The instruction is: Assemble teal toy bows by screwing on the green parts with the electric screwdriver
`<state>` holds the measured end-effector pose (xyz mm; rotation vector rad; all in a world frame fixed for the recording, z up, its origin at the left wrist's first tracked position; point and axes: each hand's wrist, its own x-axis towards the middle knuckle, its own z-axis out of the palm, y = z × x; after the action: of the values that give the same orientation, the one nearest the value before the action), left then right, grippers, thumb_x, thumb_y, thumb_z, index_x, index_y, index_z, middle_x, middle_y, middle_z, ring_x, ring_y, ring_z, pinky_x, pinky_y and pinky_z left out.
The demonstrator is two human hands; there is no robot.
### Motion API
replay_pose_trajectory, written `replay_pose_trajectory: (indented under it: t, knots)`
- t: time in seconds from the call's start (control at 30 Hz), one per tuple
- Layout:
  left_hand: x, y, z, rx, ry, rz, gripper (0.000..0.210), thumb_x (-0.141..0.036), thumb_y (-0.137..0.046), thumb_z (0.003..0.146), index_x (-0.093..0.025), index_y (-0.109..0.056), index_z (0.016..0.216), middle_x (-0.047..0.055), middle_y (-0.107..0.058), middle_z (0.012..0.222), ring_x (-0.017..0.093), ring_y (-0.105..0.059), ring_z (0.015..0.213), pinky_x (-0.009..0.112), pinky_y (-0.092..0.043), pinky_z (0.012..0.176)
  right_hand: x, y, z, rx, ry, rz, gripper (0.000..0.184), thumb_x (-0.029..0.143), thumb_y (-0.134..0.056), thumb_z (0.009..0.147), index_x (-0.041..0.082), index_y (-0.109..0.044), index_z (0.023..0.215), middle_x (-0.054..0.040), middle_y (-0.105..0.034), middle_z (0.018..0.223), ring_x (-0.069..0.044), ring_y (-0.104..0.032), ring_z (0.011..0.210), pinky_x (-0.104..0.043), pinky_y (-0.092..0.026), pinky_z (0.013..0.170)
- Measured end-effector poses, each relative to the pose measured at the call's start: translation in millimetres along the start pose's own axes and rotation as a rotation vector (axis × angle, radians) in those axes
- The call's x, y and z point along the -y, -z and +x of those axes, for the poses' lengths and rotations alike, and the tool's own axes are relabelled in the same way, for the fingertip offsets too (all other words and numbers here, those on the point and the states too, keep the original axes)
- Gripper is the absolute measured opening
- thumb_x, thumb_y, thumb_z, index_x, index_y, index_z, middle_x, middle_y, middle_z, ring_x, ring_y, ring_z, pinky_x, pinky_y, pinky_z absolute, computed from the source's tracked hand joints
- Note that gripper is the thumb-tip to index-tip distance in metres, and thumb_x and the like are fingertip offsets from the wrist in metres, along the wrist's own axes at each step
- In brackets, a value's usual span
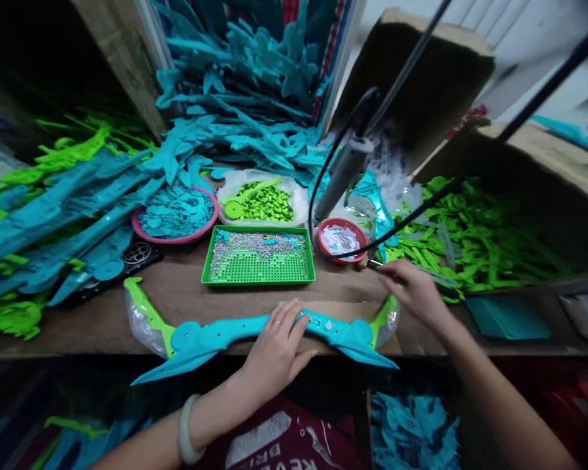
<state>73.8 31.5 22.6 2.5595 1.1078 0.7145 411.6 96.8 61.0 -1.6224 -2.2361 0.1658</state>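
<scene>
along the front edge of the surface [176, 271] lies the blue bow-shaped piece [240, 328]; the left hand [276, 343] rests on its middle, fingers spread; the right hand [415, 287], fingers drawn together, is near the red basket [362, 235]; whether it pinches anything i cannot tell.
</scene>
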Motion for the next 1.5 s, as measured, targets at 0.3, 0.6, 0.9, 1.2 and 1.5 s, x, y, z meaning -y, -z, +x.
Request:
replay_pose_trajectory:
  t: [0.3, 0.6, 0.9, 1.2, 1.5]
  knots:
    - [-19, -18.0, 11, 0.15, -0.175, 0.398, 0.045, -0.016, -0.051, 0.095, -0.005, -0.055, 0.138, 0.017, -0.058, 0.144, 0.03, -0.054, 0.134, 0.045, -0.05, 0.107, -73, 3, -1, 0.199, -0.062, -0.444, 0.026, 0.011, -0.044, 0.089, 0.006, -0.066, 0.101, -0.0217, -0.064, 0.1, -0.027, -0.055, 0.091, -0.038, -0.041, 0.081]
    - [-9, -30.3, -9, -0.099, -0.196, 0.327, 0.051, 0.001, -0.037, 0.089, -0.008, -0.063, 0.132, 0.02, -0.061, 0.138, 0.034, -0.059, 0.128, 0.05, -0.053, 0.102, -23, 50, -65, 0.04, -0.218, -0.271, 0.051, 0.027, -0.033, 0.103, 0.014, -0.038, 0.152, -0.0109, -0.07, 0.11, -0.018, -0.065, 0.082, -0.029, -0.052, 0.076]
    - [-8, -24.6, -5, -0.142, -0.28, 0.321, 0.075, 0.005, -0.033, 0.088, -0.007, -0.015, 0.159, 0.023, -0.057, 0.142, 0.036, -0.061, 0.126, 0.05, -0.058, 0.095, 30, 21, -148, -0.133, -0.553, 0.22, 0.051, 0.032, -0.046, 0.096, 0.015, -0.056, 0.142, -0.008, -0.075, 0.092, -0.015, -0.064, 0.063, -0.03, -0.058, 0.069]
    - [-11, -23.8, -4, -0.129, -0.32, 0.389, 0.049, 0.006, -0.035, 0.086, 0.005, -0.063, 0.126, 0.028, -0.061, 0.135, 0.039, -0.064, 0.12, 0.05, -0.058, 0.094, 94, 14, -184, -0.136, -0.505, 0.296, 0.043, 0.032, -0.048, 0.099, 0.023, -0.059, 0.14, -0.0076, -0.076, 0.111, -0.021, -0.074, 0.09, -0.038, -0.063, 0.084]
    - [-17, -27.7, -4, -0.037, -0.214, 0.349, 0.051, 0.001, -0.036, 0.087, -0.003, -0.062, 0.132, 0.023, -0.065, 0.132, 0.033, -0.062, 0.124, 0.047, -0.056, 0.1, 123, 16, -160, 0.048, -0.3, 0.233, 0.044, 0.025, -0.044, 0.102, 0.023, -0.053, 0.145, -0.01, -0.076, 0.113, -0.02, -0.075, 0.098, -0.034, -0.062, 0.088]
